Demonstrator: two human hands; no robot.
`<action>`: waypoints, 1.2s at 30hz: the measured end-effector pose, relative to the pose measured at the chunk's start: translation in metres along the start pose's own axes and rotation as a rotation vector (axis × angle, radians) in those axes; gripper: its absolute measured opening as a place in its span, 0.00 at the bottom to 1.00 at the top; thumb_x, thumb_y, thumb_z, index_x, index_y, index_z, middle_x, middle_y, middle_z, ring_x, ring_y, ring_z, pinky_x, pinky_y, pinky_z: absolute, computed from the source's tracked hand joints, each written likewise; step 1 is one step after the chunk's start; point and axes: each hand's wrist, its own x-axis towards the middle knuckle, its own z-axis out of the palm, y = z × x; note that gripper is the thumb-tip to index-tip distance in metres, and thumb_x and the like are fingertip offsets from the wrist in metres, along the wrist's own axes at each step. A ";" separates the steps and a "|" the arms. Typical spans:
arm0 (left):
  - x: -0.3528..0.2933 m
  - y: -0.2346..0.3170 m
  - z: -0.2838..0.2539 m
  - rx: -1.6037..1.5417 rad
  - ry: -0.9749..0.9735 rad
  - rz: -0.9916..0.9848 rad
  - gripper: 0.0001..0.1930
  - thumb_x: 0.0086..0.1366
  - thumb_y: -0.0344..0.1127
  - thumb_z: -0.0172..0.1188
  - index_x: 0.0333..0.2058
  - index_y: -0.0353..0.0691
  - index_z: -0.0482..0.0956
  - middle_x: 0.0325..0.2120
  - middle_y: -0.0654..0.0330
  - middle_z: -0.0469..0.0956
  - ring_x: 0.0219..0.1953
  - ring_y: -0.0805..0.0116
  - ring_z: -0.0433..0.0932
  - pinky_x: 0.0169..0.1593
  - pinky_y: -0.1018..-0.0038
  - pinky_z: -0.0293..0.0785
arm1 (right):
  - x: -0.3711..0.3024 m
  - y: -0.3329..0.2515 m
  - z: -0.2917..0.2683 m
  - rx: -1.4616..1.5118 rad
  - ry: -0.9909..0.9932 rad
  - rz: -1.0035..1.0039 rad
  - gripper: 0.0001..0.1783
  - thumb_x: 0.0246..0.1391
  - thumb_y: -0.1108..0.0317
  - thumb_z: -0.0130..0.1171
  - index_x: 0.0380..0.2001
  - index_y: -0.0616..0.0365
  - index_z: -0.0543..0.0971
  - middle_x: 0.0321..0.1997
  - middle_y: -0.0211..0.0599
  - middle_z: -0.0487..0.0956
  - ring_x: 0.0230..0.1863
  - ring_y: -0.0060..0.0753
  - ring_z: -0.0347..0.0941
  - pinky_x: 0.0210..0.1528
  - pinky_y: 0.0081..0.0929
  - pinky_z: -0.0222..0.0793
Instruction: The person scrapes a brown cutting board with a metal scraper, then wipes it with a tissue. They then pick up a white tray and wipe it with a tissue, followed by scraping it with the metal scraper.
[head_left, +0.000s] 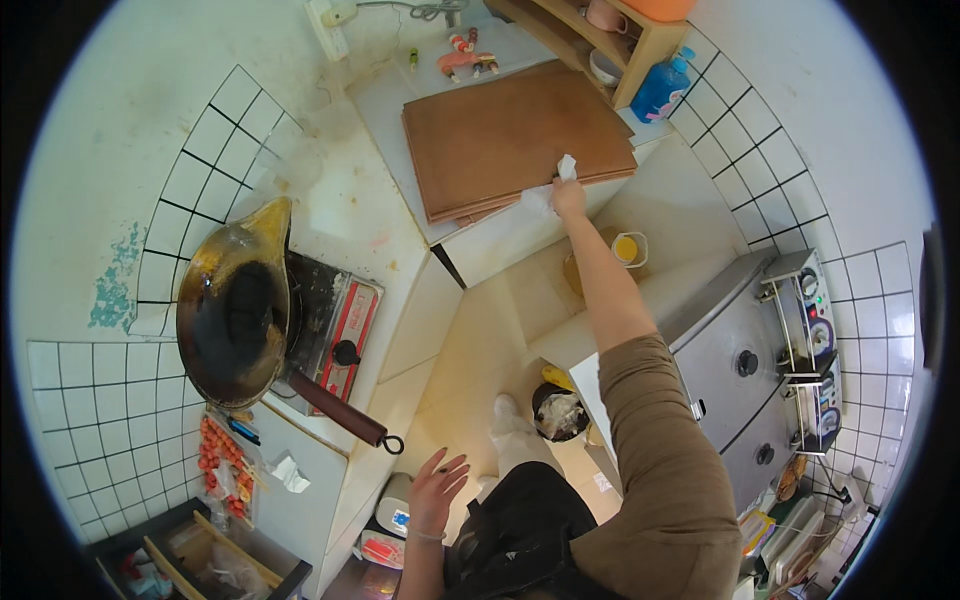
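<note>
My right arm reaches forward, and my right hand [568,198] is closed around a crumpled white tissue [567,167]. It is at the near right edge of a stack of large brown flat sheets [515,130] on the white counter. Another white piece [538,200], perhaps more of the tissue, hangs beside my fingers at the stack's edge. My left hand [434,495] is low in front of my body, palm up, with its fingers apart and nothing in it. Nearest to it is the long brown handle [335,408] of a wok.
The dark wok [240,310] sits on a portable gas stove [340,330] at left. Red skewered food [228,465] lies on the counter below it. A lidded metal fryer [735,365] stands right. A bin [560,413] is by my feet. A blue bottle [662,88] stands beside a wooden shelf [640,60].
</note>
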 end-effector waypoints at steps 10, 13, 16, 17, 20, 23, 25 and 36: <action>0.028 0.003 0.062 0.128 -0.068 -0.128 0.21 0.63 0.26 0.42 0.56 0.34 0.61 0.48 0.42 0.71 0.48 0.55 0.74 0.51 0.67 0.71 | 0.020 0.019 0.007 0.542 -0.048 0.389 0.27 0.55 0.47 0.45 0.42 0.61 0.77 0.45 0.56 0.75 0.46 0.54 0.72 0.45 0.43 0.66; 0.018 0.005 0.060 0.157 0.016 -0.136 0.21 0.63 0.26 0.42 0.55 0.33 0.62 0.48 0.43 0.71 0.48 0.55 0.74 0.51 0.67 0.72 | 0.015 -0.012 -0.042 0.059 -0.085 0.217 0.29 0.54 0.43 0.44 0.38 0.59 0.78 0.41 0.53 0.77 0.45 0.49 0.73 0.43 0.46 0.66; 0.014 0.000 0.050 0.132 0.043 -0.139 0.19 0.63 0.26 0.43 0.54 0.35 0.64 0.47 0.44 0.73 0.47 0.57 0.75 0.49 0.70 0.73 | 0.016 -0.014 -0.067 -0.095 -0.002 0.156 0.30 0.55 0.44 0.43 0.35 0.63 0.78 0.36 0.55 0.78 0.44 0.53 0.73 0.45 0.47 0.66; 0.014 -0.002 0.045 0.121 0.044 -0.147 0.19 0.63 0.26 0.43 0.54 0.35 0.64 0.46 0.44 0.73 0.47 0.57 0.75 0.49 0.70 0.73 | 0.013 -0.015 -0.073 -0.044 0.049 0.166 0.30 0.56 0.45 0.42 0.35 0.64 0.78 0.35 0.56 0.78 0.42 0.54 0.73 0.44 0.47 0.66; 0.013 -0.001 0.042 0.140 0.033 -0.153 0.20 0.63 0.26 0.43 0.54 0.34 0.63 0.46 0.44 0.73 0.47 0.57 0.75 0.49 0.69 0.73 | -0.027 -0.019 -0.071 0.228 0.246 0.178 0.28 0.58 0.48 0.41 0.31 0.66 0.77 0.29 0.53 0.78 0.34 0.51 0.74 0.37 0.43 0.66; 0.019 -0.003 0.036 0.155 -0.031 -0.164 0.20 0.63 0.26 0.43 0.55 0.33 0.62 0.47 0.44 0.72 0.47 0.57 0.75 0.49 0.69 0.73 | -0.126 -0.005 -0.071 0.873 0.372 0.137 0.22 0.58 0.55 0.44 0.24 0.65 0.74 0.20 0.38 0.73 0.22 0.32 0.68 0.26 0.34 0.61; 0.024 0.000 0.040 0.207 -0.107 -0.199 0.21 0.63 0.26 0.44 0.56 0.33 0.61 0.47 0.45 0.72 0.47 0.57 0.75 0.49 0.69 0.73 | -0.202 0.014 -0.077 0.578 0.101 0.192 0.24 0.56 0.53 0.48 0.19 0.65 0.74 0.16 0.37 0.71 0.22 0.28 0.65 0.24 0.34 0.60; 0.026 -0.008 0.036 0.635 -0.475 -0.384 0.22 0.61 0.27 0.47 0.56 0.36 0.61 0.46 0.48 0.72 0.45 0.62 0.74 0.49 0.70 0.72 | -0.567 0.135 -0.158 0.338 -0.076 0.649 0.26 0.54 0.46 0.48 0.34 0.60 0.78 0.28 0.45 0.79 0.33 0.39 0.76 0.37 0.35 0.69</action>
